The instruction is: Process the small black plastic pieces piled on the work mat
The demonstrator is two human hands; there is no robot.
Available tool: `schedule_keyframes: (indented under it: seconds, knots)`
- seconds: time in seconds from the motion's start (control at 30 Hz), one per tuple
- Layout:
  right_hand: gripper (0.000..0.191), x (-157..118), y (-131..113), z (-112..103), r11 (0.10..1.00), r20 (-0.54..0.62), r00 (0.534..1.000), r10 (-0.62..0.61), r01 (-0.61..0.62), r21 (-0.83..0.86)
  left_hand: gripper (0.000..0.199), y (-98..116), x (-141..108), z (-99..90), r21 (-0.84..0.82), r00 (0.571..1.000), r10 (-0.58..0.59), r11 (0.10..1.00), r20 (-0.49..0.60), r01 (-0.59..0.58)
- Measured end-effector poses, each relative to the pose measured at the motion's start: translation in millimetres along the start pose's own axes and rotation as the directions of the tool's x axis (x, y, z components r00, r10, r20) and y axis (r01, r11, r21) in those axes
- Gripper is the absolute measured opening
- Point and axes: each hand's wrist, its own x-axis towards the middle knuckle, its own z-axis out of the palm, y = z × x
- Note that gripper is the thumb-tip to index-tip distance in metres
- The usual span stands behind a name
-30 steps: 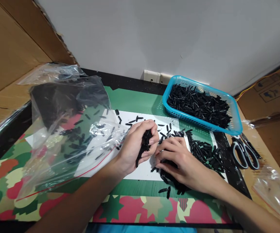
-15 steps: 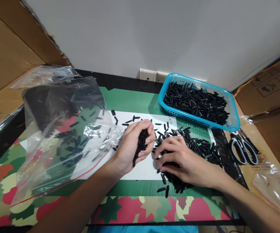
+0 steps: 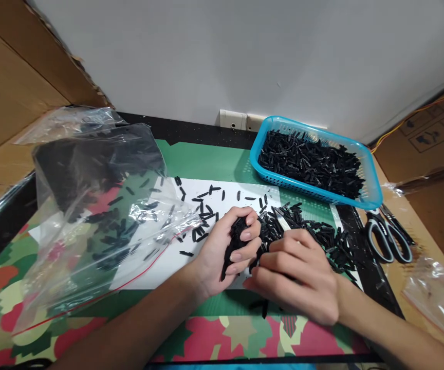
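My left hand (image 3: 227,254) is curled round a clump of black strips (image 3: 237,234), which shows between thumb and fingers. Close on its right, my right hand (image 3: 297,272) has bent fingers over the near part of the black pile (image 3: 322,234); black pieces show at its fingertips, partly hidden. Loose black pieces lie scattered on the white paper (image 3: 222,205) behind and left of my left hand. A clear zip bag (image 3: 102,216) with a red seal line lies at the left, black pieces showing through it.
A blue basket (image 3: 262,172) full of black strips stands at the back right. Black-and-grey scissors (image 3: 389,239) lie to its right, near a small clear bag (image 3: 432,295). Another clear bag (image 3: 79,121) is at the back left. Cardboard (image 3: 6,67) and a grey wall (image 3: 206,56) enclose the table.
My left hand has moved right and nearer to me with its clump. My right hand has turned and drawn closer, its fingers more bent. More loose pieces show on the paper.
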Motion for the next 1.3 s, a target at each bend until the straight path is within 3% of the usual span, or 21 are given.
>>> schedule_keyframes:
  seconds: [0.1, 0.17, 0.37, 0.5, 0.67, 0.77, 0.87, 0.97, 1.1, 1.3]
  knots:
    - [0.019, 1.2, -6.5, 3.2, 0.990, 0.054, 0.989, -0.138, 0.140, -0.034, 0.037, -3.2, -2.6, 1.4, -0.128, 0.999, 0.013, 0.992, 0.046, -0.007]
    - [0.022, 0.8, -9.4, 6.3, 0.987, 0.093, 0.983, -0.158, 0.160, -0.024, 0.039, -4.3, -4.7, 1.7, -0.159, 0.997, -0.001, 0.987, 0.080, 0.014]
    - [0.036, -5.4, -7.9, 14.4, 0.996, -0.054, 0.995, -0.086, 0.087, 0.007, 0.038, -3.1, -7.7, 1.0, -0.191, 0.995, -0.011, 0.981, 0.104, 0.031]
    - [0.038, -5.3, -4.3, 8.7, 0.995, 0.008, 0.999, -0.042, 0.041, 0.093, 0.039, -1.4, -9.3, 3.4, -0.191, 0.995, -0.004, 0.981, 0.103, 0.024]
    - [0.021, -5.6, -3.3, 10.7, 0.959, -0.089, 0.984, 0.155, -0.128, 0.254, 0.041, 2.9, -10.8, 5.6, -0.157, 0.998, 0.047, 0.987, 0.044, -0.039]
    - [0.008, -4.0, -2.5, 12.5, 0.865, -0.124, 0.922, 0.366, -0.288, 0.410, 0.037, 9.4, -11.3, 3.3, -0.108, 0.997, 0.081, 0.991, 0.016, -0.079]
    - [0.007, -3.2, 2.2, 10.8, 0.678, -0.096, 0.776, 0.623, -0.475, 0.561, 0.032, 16.6, -11.5, 0.4, -0.020, 0.993, 0.116, 0.993, 0.004, -0.115]
    - [0.006, -3.9, 10.7, 8.6, 0.548, -0.092, 0.650, 0.755, -0.547, 0.632, 0.029, 19.6, -10.2, -1.0, 0.089, 0.997, 0.077, 0.993, 0.012, -0.078]
    - [0.011, -1.3, 19.6, 6.9, 0.464, -0.076, 0.590, 0.804, -0.542, 0.700, 0.030, 14.3, -6.8, -0.9, 0.312, 1.000, 0.014, 0.950, 0.020, -0.019]
    - [0.018, 3.9, 21.5, 5.5, 0.377, -0.029, 0.547, 0.837, -0.536, 0.756, 0.039, 2.2, -4.5, -0.1, 0.512, 0.996, 0.091, 0.855, 0.005, -0.081]
